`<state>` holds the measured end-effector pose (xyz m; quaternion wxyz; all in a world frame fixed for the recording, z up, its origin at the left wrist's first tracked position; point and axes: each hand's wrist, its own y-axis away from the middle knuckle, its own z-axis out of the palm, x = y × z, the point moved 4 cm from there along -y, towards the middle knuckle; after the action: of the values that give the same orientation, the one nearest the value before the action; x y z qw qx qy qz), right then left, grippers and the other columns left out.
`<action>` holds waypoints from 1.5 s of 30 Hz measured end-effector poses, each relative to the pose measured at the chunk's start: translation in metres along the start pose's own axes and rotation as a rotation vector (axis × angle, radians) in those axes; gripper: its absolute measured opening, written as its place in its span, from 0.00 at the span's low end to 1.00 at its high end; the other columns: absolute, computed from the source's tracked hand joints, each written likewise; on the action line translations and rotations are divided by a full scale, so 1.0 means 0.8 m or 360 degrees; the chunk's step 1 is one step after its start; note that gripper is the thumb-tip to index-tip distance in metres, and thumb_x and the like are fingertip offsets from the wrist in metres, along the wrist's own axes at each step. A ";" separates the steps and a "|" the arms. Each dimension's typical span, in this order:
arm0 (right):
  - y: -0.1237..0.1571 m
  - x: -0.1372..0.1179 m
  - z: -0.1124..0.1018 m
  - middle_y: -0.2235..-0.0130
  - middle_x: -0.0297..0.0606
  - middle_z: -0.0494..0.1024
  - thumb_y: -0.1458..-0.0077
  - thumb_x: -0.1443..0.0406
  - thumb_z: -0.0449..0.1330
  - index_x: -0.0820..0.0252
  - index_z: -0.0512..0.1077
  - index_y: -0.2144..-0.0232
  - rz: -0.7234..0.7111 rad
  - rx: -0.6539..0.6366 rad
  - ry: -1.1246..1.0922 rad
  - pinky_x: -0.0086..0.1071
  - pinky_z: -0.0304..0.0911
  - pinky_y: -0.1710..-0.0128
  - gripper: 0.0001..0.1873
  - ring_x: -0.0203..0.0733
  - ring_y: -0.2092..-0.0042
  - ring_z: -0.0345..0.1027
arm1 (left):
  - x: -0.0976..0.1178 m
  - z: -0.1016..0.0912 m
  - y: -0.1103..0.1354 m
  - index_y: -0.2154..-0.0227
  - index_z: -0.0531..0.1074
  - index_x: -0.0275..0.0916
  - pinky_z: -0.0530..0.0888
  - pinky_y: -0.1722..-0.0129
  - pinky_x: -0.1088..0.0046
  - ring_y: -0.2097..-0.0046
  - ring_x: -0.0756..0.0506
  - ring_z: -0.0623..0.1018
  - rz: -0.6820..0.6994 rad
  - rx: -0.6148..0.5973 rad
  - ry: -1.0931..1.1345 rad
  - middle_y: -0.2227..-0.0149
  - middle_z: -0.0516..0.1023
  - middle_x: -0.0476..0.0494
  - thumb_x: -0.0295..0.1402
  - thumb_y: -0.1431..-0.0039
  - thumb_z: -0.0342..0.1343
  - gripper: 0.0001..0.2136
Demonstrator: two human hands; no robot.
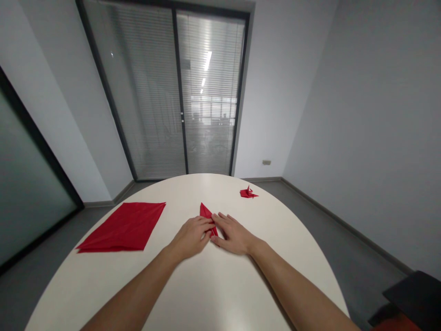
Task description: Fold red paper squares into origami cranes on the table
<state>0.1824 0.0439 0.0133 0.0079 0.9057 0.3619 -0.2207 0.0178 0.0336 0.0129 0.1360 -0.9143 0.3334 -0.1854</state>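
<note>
A small folded piece of red paper (206, 212) lies on the white round table (206, 285), its pointed end toward the far side. My left hand (191, 237) rests on its near left part with the fingers curled and pressed on the fold. My right hand (233, 234) lies flat over its right part, fingers stretched out and pressing down. Most of the folded paper is hidden under both hands.
A stack of red paper sheets (124, 226) lies on the left of the table. A small finished red paper figure (248, 193) sits at the far right of the table. A dark object (413, 294) stands at the lower right, off the table. Glass doors with blinds are behind.
</note>
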 end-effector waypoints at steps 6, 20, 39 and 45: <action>-0.001 -0.002 -0.001 0.33 0.50 0.63 0.39 0.49 0.58 0.61 0.60 0.33 -0.0065 0.0112 0.0024 0.57 0.49 0.34 0.38 0.60 0.32 0.55 | 0.000 -0.004 0.002 0.49 0.76 0.42 0.70 0.44 0.57 0.45 0.39 0.73 -0.0105 0.0037 -0.0144 0.45 0.77 0.43 0.32 0.38 0.56 0.15; -0.009 0.007 -0.011 0.57 0.38 0.82 0.38 0.68 0.59 0.55 0.80 0.61 -0.0251 0.0477 0.0126 0.37 0.63 0.50 0.09 0.43 0.55 0.73 | -0.006 -0.009 0.000 0.55 0.79 0.45 0.70 0.51 0.64 0.53 0.42 0.76 -0.0250 0.0097 -0.0204 0.56 0.80 0.43 0.33 0.30 0.48 0.13; -0.009 0.005 -0.016 0.64 0.38 0.81 0.39 0.67 0.58 0.58 0.78 0.64 0.0006 0.0434 0.0146 0.35 0.62 0.55 0.08 0.43 0.60 0.71 | -0.014 -0.008 -0.002 0.54 0.75 0.43 0.71 0.56 0.65 0.56 0.41 0.77 -0.0474 0.0027 -0.0316 0.59 0.81 0.43 0.30 0.32 0.49 0.11; -0.009 0.007 -0.015 0.60 0.39 0.82 0.38 0.70 0.56 0.57 0.79 0.57 -0.0064 0.0455 0.0122 0.36 0.62 0.53 0.13 0.43 0.58 0.72 | -0.012 -0.008 -0.003 0.54 0.78 0.44 0.72 0.54 0.64 0.55 0.41 0.76 -0.0395 -0.0018 -0.0342 0.58 0.81 0.42 0.30 0.32 0.49 0.12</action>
<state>0.1860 0.0548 0.0226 -0.1393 0.8979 0.3449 -0.2354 0.0091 0.0409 0.0170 0.1419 -0.9638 0.2023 -0.1000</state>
